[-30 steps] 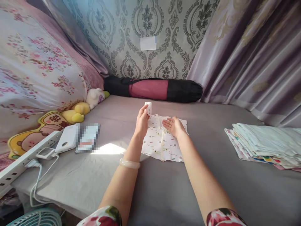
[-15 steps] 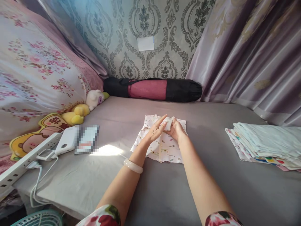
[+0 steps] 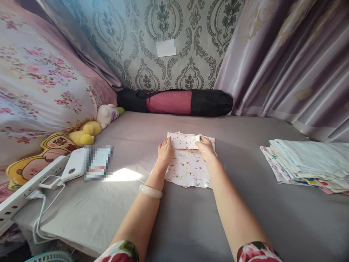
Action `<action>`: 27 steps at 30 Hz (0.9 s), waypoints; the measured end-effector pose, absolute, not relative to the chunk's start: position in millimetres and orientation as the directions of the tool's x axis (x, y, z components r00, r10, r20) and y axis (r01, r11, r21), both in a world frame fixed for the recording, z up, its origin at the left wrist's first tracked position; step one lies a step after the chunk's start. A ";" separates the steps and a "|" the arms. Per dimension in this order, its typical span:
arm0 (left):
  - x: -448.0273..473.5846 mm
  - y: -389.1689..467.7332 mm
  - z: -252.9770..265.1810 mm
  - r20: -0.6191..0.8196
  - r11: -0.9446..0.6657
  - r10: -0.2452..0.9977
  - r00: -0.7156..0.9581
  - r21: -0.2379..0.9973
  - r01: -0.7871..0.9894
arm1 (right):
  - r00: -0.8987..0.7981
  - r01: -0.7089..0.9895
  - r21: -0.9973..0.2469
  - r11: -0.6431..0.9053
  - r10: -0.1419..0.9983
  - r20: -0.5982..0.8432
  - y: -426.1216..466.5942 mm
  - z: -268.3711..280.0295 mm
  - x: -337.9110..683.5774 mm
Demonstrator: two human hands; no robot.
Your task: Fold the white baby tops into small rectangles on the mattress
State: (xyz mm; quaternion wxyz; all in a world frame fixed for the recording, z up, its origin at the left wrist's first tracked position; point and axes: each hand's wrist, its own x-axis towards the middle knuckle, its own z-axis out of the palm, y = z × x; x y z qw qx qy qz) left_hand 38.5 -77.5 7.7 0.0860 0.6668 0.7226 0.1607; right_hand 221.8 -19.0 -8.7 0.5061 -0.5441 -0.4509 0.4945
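Observation:
A small white printed garment (image 3: 188, 171) lies spread on the grey bed sheet in front of me. Across its upper part runs a band of the same printed cloth (image 3: 184, 142), perhaps a folded part of it. The fingers of my left hand (image 3: 165, 151) are bent round the band's left end, fingertips partly hidden. At the right end, my right hand (image 3: 205, 147) pinches the band between thumb and fingers, and a pale end of cloth shows at the fingertips. Both hands rest low over the garment, a short way apart.
Folded clothes (image 3: 311, 160) are stacked at the right. On the left are a power strip (image 3: 32, 182) with cables, a white power bank (image 3: 73, 165), a blurred-out item (image 3: 98, 163) and plush toys (image 3: 81, 134). A black-and-pink long bag (image 3: 169, 102) lies along the wall.
My left hand has moved left and down from beside my right hand to the band's left end. The band now lies stretched across the garment. My right hand has barely moved.

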 end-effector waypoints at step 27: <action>72.6 -47.9 4.3 0.185 -0.170 0.975 0.121 0.273 0.947 | -0.315 0.887 -0.295 0.356 0.932 0.180 -59.2 -0.9 194.8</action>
